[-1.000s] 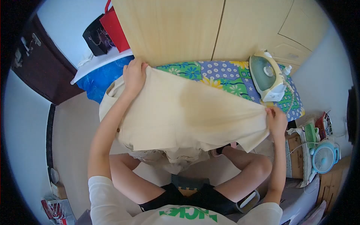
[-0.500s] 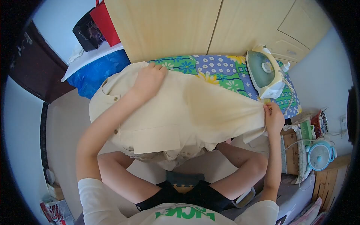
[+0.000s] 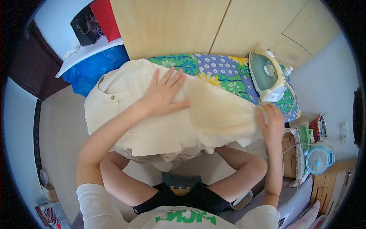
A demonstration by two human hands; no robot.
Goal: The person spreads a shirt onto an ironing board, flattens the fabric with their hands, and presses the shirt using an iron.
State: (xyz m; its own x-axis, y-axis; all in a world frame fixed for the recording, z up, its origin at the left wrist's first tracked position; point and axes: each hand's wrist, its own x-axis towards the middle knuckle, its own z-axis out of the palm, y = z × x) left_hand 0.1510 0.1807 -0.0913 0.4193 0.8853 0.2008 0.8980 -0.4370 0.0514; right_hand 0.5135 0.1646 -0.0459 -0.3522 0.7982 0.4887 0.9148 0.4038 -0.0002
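A cream button-up jacket [image 3: 160,124] is spread over a patterned ironing board [image 3: 183,65], its near side bunched and hanging over my knees. My left hand [image 3: 164,97] lies flat on the upper part of the jacket, fingers spread. At the right, my right hand [image 3: 272,122] is at the end of the jacket's sleeve [image 3: 225,114]; motion smears its fingers, so their grip is unclear. Beyond that hand, a cream and green steam iron [image 3: 267,74] rests at the board's right end, its soleplate hidden and its coiled cord hanging beside it.
Pale wooden cabinet doors [image 3: 171,26] stand behind the board. A blue plastic bag [image 3: 95,68] and a red bag [image 3: 106,21] are at the back left. At the right are a small blue fan [image 3: 318,160], a green container [image 3: 305,133] and a wall socket [image 3: 343,131].
My left hand has slid right and toward me across the jacket, its fingers spreading. My right hand, which pinched the sleeve end, has shifted slightly and blurred.
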